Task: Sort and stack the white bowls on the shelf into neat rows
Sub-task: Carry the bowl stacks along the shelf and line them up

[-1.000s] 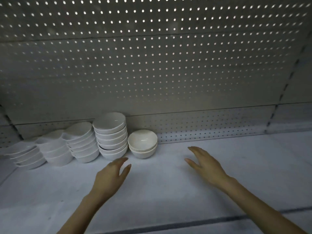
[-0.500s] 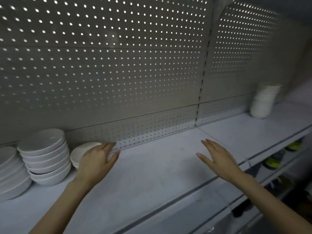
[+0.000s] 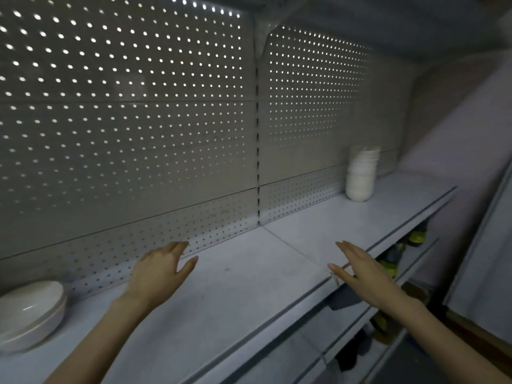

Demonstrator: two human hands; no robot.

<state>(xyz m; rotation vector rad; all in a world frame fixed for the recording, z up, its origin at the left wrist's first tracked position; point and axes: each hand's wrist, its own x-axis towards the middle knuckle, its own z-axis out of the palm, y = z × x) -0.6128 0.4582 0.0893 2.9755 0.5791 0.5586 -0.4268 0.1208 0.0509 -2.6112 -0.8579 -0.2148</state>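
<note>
Far bowl stack (image 3: 361, 176) blurred (count unclear); nearest bowls (image 3: 30, 314) edge-cropped.

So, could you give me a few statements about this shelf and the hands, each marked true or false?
1. The left hand holds a bowl. False: it is open and empty.
2. A tall stack of white bowls stands far along the shelf, to the right. True.
3. The right hand is open and holds nothing. True.
4. The bowls at the left edge lie upside down. False: they sit open side up.
5. The back panel is perforated. True.
</note>
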